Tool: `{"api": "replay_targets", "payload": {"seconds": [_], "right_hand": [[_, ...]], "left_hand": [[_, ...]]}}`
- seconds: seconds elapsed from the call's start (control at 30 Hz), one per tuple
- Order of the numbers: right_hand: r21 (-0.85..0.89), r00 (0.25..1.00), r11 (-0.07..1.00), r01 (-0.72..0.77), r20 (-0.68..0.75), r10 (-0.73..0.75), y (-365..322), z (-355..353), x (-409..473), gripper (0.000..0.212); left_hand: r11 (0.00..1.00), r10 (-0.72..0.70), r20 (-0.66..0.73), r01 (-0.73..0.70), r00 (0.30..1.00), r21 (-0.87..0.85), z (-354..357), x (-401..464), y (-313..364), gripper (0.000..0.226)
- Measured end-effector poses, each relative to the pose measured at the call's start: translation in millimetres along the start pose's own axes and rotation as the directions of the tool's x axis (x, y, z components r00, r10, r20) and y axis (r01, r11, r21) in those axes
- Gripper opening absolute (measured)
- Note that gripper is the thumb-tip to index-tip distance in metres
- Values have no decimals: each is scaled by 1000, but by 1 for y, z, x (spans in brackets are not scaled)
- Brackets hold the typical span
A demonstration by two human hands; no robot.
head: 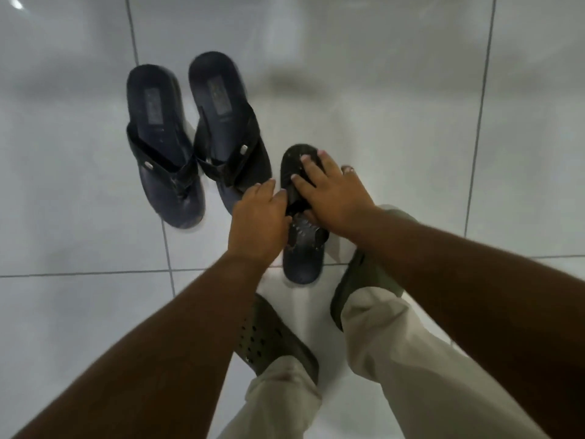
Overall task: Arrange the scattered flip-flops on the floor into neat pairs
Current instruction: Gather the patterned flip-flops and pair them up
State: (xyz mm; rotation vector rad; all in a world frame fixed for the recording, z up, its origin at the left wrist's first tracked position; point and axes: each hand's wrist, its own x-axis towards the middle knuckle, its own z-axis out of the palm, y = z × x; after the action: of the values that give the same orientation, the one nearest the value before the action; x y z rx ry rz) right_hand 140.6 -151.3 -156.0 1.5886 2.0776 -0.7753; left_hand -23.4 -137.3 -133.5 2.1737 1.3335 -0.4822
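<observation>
Two dark navy flip-flops lie side by side on the white tiled floor, the left one (pixel 161 147) and the right one (pixel 224 122), toes pointing toward me. To their right lies a smaller dark sandal (pixel 302 255); it may be two stacked, I cannot tell. My left hand (pixel 258 223) grips its left edge near the strap. My right hand (pixel 332 191) lies flat over its upper part, fingers spread across the heel end. Much of this sandal is hidden under my hands.
My two feet stand close below the hands in olive perforated clogs, the left (pixel 269 337) and the right (pixel 357 280), with beige trouser legs (pixel 411 359) above them. Glossy white floor tiles (pixel 380 90) with grey grout lines spread all around.
</observation>
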Motion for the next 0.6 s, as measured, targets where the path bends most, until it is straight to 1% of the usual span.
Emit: {"api": "replay_targets", "payload": {"seconds": [0.07, 0.13, 0.2, 0.3, 0.4, 0.47, 0.53, 0.57, 0.6], "right_hand": [[37, 999, 998, -42, -15, 42, 33, -6, 0, 76], [52, 995, 994, -91, -39, 93, 67, -17, 5, 79], [69, 986, 986, -155, -50, 159, 105, -30, 12, 80], [104, 964, 962, -253, -52, 259, 163, -50, 31, 79], [146, 950, 941, -304, -20, 310, 215, -75, 54, 80], [118, 953, 946, -301, 5, 302, 237, -86, 66, 82], [74, 959, 956, -283, 2, 284, 248, -88, 73, 81], [60, 962, 960, -274, 1, 274, 250, -85, 74, 80], [58, 964, 963, -264, 4, 264, 251, -82, 74, 79]], "left_hand": [[999, 38, -6, -37, 999, 39, -3, 12, 1, 47], [994, 72, -4, -72, 997, 87, -14, 32, -1, 54], [986, 107, -25, -102, 994, 132, -32, 65, 1, 59], [977, 120, -83, -103, 989, 187, -76, 130, 6, 67], [981, 59, -145, -30, 988, 193, -134, 206, 9, 82], [990, -37, -166, 59, 985, 127, -173, 256, 6, 89], [992, -101, -181, 112, 978, 55, -208, 305, -1, 92], [990, -103, -170, 118, 980, 78, -220, 327, -4, 92], [981, -84, -132, 106, 988, 164, -229, 346, -6, 91]]}}
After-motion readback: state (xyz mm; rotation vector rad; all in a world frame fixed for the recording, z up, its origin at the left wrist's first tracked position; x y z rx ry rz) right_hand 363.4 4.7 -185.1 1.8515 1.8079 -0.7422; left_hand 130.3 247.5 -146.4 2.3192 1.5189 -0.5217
